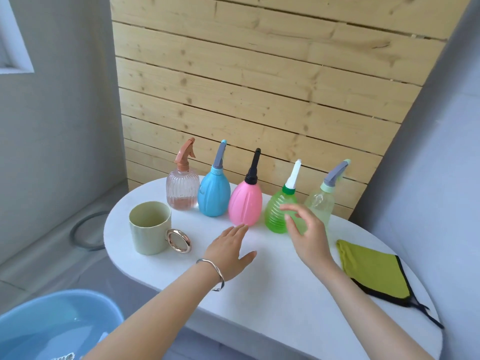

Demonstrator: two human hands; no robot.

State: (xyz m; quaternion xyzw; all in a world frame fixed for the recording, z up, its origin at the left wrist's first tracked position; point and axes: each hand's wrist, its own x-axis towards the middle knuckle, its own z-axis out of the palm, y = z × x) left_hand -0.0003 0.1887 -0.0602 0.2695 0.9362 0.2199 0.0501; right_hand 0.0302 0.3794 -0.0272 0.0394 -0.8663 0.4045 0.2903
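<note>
Two hands were open and well apart over the white table [272, 294], and neither held anything. Your left hand [231, 252] lay flat with straight fingers, its tips near the base of the pink bottle [245, 203]. Your right hand [305, 229] was raised, fingers loosely spread, just in front of the green bottle [276, 211]; contact could not be confirmed. That bottle stood upright in the back row, between the pink bottle and the pale bottle [320, 203]. It appeared to be thin ribbed plastic: light, squeezable, easily tipped. The ribbed belly was the place to grip, not the tall white nozzle [294, 175].
</note>
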